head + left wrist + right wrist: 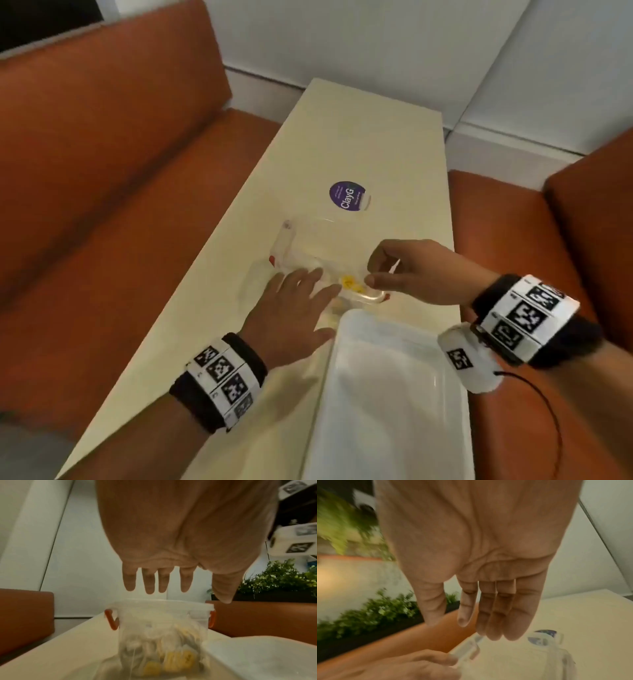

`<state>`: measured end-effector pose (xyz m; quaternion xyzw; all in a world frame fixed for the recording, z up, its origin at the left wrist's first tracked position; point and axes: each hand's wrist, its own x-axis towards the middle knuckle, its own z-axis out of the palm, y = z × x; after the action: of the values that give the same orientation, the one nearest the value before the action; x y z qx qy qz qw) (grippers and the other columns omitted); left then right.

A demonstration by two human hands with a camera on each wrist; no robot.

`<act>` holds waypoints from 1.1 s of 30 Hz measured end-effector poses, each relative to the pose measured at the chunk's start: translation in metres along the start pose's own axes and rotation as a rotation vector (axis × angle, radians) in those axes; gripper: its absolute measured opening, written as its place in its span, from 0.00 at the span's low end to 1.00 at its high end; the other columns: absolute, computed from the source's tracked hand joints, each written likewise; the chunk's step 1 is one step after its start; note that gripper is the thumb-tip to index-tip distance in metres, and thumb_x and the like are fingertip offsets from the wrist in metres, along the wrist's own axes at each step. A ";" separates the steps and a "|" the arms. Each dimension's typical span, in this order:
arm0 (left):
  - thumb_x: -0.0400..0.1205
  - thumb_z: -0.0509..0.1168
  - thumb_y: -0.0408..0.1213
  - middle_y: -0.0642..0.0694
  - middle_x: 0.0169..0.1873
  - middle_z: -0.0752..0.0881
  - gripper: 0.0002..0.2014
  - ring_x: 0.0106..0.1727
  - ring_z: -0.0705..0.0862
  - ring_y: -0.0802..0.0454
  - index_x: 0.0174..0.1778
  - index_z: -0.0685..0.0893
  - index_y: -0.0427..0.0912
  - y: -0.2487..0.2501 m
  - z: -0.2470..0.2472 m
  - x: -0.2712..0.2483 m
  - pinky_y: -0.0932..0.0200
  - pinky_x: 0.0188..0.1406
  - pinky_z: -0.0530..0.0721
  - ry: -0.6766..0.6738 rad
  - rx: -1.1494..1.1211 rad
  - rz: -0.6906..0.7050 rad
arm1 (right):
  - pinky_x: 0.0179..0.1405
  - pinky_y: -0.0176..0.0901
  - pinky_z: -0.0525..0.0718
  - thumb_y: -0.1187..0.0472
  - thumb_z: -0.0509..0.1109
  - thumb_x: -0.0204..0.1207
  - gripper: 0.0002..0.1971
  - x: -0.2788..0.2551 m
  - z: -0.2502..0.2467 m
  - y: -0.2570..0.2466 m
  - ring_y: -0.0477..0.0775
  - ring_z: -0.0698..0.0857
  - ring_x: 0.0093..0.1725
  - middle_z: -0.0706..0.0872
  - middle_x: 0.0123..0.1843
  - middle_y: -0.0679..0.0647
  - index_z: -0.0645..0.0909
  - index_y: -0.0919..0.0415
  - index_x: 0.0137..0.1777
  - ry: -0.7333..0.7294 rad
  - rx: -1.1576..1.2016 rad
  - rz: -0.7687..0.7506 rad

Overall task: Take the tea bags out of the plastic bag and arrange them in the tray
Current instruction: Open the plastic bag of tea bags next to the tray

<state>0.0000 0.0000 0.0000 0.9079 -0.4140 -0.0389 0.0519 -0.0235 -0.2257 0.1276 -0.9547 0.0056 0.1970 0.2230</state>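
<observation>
A clear plastic bag (354, 294) holding tea bags with yellow tags (352, 284) lies on the cream table just beyond the white tray (342, 394). My left hand (308, 284) hovers flat over the bag's left side with fingers spread and straight. In the left wrist view the left hand (163, 584) hangs above the bag (161, 649) without gripping it. My right hand (376, 267) is at the bag's right end, thumb and fingers loosely bent, and holds nothing. In the right wrist view the fingers of the right hand (471, 615) hang relaxed and empty.
A clear lidded container (308, 240) with red clips stands right behind the bag, with a purple round sticker (347, 195) beyond it. Orange sofa seats (120, 205) flank the narrow table on both sides. A planter with green foliage (283, 580) stands off to the right.
</observation>
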 end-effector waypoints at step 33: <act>0.71 0.70 0.65 0.38 0.81 0.72 0.44 0.81 0.70 0.36 0.82 0.69 0.53 -0.004 0.020 0.000 0.34 0.69 0.79 0.043 -0.184 -0.060 | 0.23 0.39 0.75 0.57 0.68 0.82 0.02 0.146 0.016 0.006 0.50 0.74 0.23 0.81 0.35 0.54 0.78 0.53 0.49 -0.379 -0.077 0.132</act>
<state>0.0012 0.0013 -0.0202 0.9119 -0.3801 -0.0592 0.1429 0.1044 -0.2132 0.0566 -0.9060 0.0187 0.3874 0.1698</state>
